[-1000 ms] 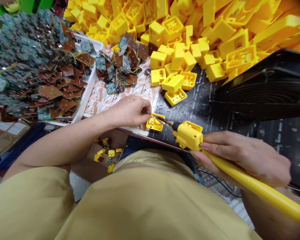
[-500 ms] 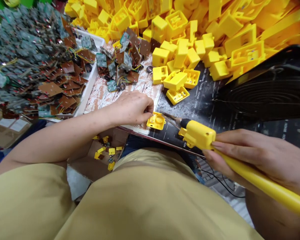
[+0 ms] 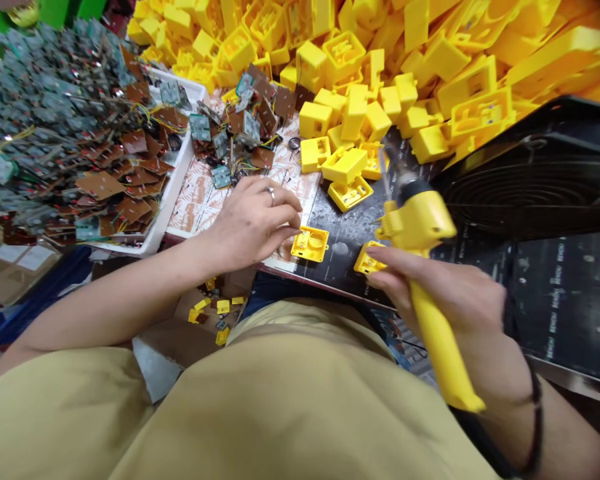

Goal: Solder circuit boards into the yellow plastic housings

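Observation:
A shallow yellow plastic casing (image 3: pixel 310 244) lies open side up near the table's front edge, with a round grille inside. My left hand (image 3: pixel 260 217), wearing a ring, is at its left side with the fingers loosely bent and apart. Whether the fingertips touch the casing, I cannot tell. My right hand (image 3: pixel 445 287) grips a yellow soldering gun (image 3: pixel 420 220), its metal tip and thin feed tube pointing up and away from me. Below the gun, the fingers of that hand reach a second yellow casing (image 3: pixel 368 259), partly covered by them.
Brown circuit boards and grey-green parts heap up in a white tray (image 3: pixel 167 200) at left. A smaller pile of wired boards (image 3: pixel 250 123) lies beside it. Yellow casings (image 3: pixel 347 167) are piled at the back. A black fan-like housing (image 3: pixel 530 173) stands at right.
The soldering gun has swung away from the first casing, its tip now turned upward. The left hand's pinch has loosened. The right hand has come to the second casing.

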A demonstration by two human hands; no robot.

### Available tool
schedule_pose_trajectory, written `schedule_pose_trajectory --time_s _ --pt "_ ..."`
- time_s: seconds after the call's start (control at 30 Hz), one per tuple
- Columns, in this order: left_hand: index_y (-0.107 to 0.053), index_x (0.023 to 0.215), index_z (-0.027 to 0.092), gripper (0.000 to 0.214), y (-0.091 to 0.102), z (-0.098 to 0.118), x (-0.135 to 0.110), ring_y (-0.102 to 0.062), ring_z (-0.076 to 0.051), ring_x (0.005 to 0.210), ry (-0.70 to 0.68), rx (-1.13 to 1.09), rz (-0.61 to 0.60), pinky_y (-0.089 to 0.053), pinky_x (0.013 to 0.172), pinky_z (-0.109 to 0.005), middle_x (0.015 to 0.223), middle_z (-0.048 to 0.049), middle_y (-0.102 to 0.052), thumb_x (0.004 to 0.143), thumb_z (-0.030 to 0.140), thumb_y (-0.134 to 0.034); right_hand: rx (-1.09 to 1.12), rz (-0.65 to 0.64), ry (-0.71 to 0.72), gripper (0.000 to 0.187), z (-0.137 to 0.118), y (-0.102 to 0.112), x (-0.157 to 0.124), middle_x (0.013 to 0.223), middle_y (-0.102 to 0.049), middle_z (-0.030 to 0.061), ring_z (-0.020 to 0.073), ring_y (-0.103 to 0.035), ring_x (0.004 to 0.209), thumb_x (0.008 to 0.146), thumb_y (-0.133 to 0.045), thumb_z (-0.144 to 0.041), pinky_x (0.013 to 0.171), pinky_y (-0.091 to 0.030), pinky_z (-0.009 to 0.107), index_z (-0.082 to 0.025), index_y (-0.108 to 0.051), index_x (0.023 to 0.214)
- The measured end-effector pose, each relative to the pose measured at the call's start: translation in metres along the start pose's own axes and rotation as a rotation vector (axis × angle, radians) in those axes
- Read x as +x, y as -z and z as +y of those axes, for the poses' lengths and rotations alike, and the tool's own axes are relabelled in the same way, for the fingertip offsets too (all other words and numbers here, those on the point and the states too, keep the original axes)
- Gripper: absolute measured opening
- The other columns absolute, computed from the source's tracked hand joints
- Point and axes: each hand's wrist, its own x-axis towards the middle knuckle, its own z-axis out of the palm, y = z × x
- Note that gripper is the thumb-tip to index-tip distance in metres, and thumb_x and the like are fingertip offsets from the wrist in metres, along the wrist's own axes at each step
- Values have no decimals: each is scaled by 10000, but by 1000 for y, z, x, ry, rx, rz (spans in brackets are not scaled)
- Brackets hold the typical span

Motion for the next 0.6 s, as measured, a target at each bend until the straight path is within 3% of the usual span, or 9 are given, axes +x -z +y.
schedule_pose_trajectory --time_s 0.07,0.13,0.2,0.33,0.47,0.53,0.6 --pt "-709 872 206 224 -8 -3 -8 -640 -202 901 -42 27 115 -440 864 -371 891 -38 -760 961 293 -522 -20 -25 52 170 2 -16 9 866 -712 33 138 -689 752 896 -683 -179 730 -541 222 -165 -619 1052" --pt "-703 886 196 240 -14 -4 -13 -627 -182 801 -93 36 154 -460 776 -329 801 -38 -743 975 275 -495 -49 -35 111 165 3 -33 16 942 -710 68 185 -694 894 928 -654 -269 872 -543 303 -164 -612 1048" --pt "-698 903 179 253 -17 -5 -13 -627 -168 767 -137 31 147 -472 729 -294 798 -46 -734 983 245 -467 -112 -41 155 170 3 -48 20 932 -701 70 188 -684 903 960 -607 -291 945 -518 348 -163 -599 1072" --pt "-694 876 157 258 -14 -4 -8 -637 -171 779 -144 54 66 -461 722 -290 807 -62 -726 977 227 -468 -183 -30 116 140 3 -59 21 923 -695 63 178 -667 847 947 -598 -190 898 -510 341 -164 -582 1083" --pt "-720 872 182 254 -8 -1 -3 -631 -187 819 -126 52 -40 -423 825 -341 853 -48 -748 952 200 -479 -138 49 111 189 2 -42 19 871 -701 33 149 -668 801 925 -662 -229 944 -493 320 -157 -587 1083" --pt "-732 874 198 244 -5 0 -1 -634 -192 858 -75 -10 -76 -394 910 -373 881 -37 -759 939 204 -497 -61 84 51 215 0 -19 14 788 -680 -5 101 -640 705 892 -710 -240 814 -506 223 -171 -609 1069" --pt "-735 859 204 212 -3 2 1 -636 -181 852 -11 -94 -126 -361 978 -394 882 -22 -765 915 205 -531 55 16 -41 257 -4 10 4 741 -651 -33 71 -598 626 901 -700 -249 647 -477 177 -214 -619 1143"
